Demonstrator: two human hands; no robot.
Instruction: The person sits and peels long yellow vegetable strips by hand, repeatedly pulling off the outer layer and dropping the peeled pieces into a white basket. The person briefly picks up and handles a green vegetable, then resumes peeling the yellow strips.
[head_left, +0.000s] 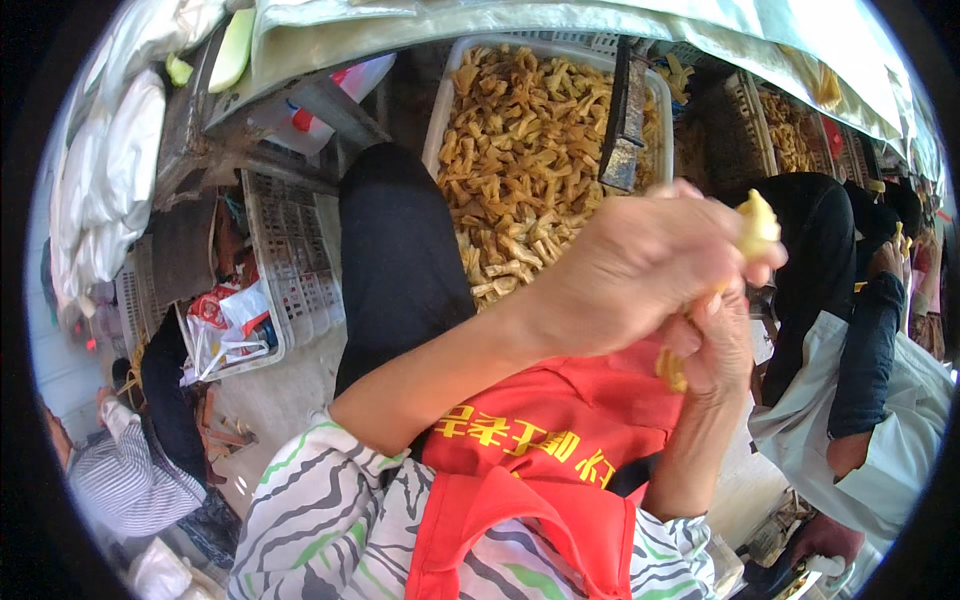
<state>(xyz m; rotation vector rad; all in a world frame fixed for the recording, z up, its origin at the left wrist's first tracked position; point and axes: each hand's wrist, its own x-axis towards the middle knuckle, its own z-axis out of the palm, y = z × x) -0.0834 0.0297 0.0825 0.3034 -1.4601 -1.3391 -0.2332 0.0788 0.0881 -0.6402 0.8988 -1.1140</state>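
My left hand reaches across from the left, blurred and curled around a pale yellow vegetable piece that pokes out past the fingers. Just below it, partly covered, my right hand has its fingers bent around a yellowish-brown vegetable strip. The two hands meet or overlap; how they touch is hidden. Behind them, between my knees, a white plastic tub holds a heap of yellow-brown cut vegetable pieces. Below the hands is my red apron, which bears yellow writing.
A dark metal bar crosses the tub's right side. A sheet-covered tabletop spans the far edge, with a pale green vegetable piece on its left. A plastic crate holding bags stands left. Another person's sleeve is close on the right.
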